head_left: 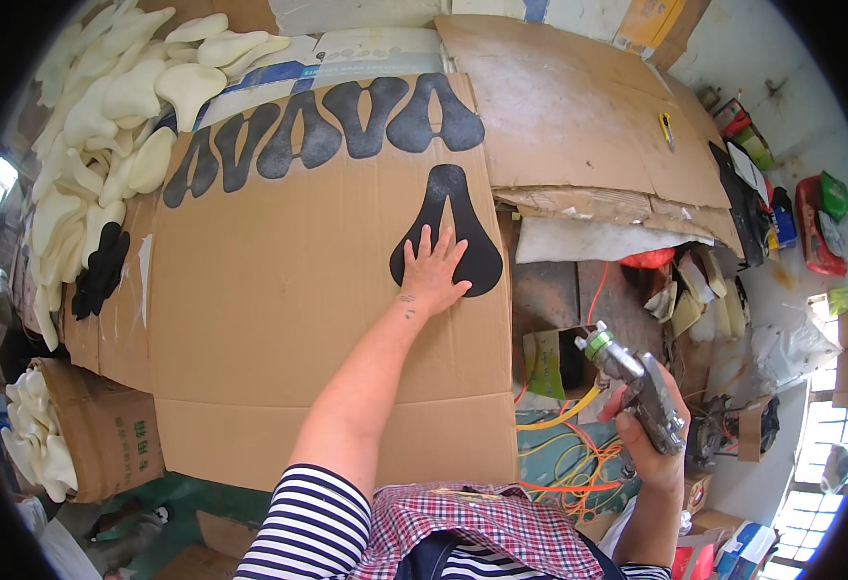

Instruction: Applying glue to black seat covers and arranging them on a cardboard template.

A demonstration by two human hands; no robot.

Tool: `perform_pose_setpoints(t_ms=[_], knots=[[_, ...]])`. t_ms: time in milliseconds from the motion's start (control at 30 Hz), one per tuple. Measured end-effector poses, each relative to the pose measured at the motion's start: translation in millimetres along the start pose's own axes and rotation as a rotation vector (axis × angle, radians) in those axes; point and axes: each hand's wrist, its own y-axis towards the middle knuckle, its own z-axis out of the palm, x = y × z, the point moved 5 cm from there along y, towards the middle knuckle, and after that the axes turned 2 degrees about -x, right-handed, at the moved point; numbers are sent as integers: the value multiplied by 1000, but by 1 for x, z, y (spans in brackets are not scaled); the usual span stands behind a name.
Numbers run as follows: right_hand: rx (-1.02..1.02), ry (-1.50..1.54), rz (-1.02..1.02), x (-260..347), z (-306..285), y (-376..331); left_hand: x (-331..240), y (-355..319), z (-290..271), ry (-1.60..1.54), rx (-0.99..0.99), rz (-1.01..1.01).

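My left hand [431,277] lies with spread fingers on a black saddle-shaped pad [480,253] that has a narrow slot down its middle. The pad rests flat near the right side of a large cardboard sheet [269,290], narrow end pointing away from me. Off the sheet's right edge, my right hand [648,456] is wrapped round a metal spray gun [644,385] with a green ring near its nozzle. The gun is held up, nozzle toward the upper left. Along the sheet's far edge runs a row of several similar black pads [348,114], alternating in direction.
Cream foam saddle shapes [134,97] are heaped at the far left, beside a black glove [103,269]. More fill a carton [105,430] below. A yellow cutter [667,130] lies on cardboard [578,116] at the far right. Orange and yellow hoses [578,464] tangle on the green floor.
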Motion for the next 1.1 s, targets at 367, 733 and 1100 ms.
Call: perform_pose_setpoints(t_ms=[367, 733, 1100], knots=[[109, -38, 10, 0, -11, -5, -24, -31, -1, -32, 124, 16], [-22, -74, 75, 3, -23, -9, -19, -34, 4, -37, 83, 29], [97, -31, 65, 8, -19, -11, -22, -45, 4, -39, 53, 45]])
